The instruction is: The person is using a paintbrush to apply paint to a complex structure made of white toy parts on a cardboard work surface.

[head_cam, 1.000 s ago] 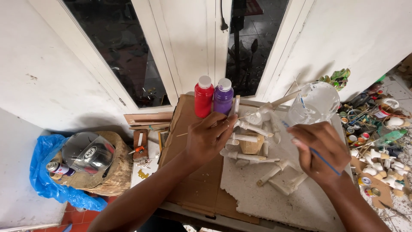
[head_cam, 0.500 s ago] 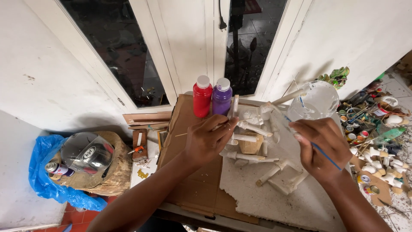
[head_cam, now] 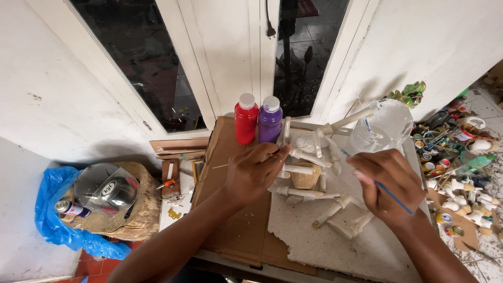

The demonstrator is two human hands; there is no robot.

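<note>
Head view: two bare hands worked on a white-painted model of short sticks.

The left hand (head_cam: 255, 173) pinched a thin wooden skewer (head_cam: 230, 163) and steadied the model (head_cam: 309, 170), which stood just right of that grip on a white foam slab (head_cam: 325, 236). The right hand (head_cam: 390, 186) clasped a slim blue-handled brush (head_cam: 390, 191), bristles toward the sticks; the red paint bottle (head_cam: 245, 119) and purple paint bottle (head_cam: 270, 119) stood beyond, within reach.

Brush tip (head_cam: 343, 152) behind the white stick frame (head_cam: 309, 157); right forearm cut off below
</note>
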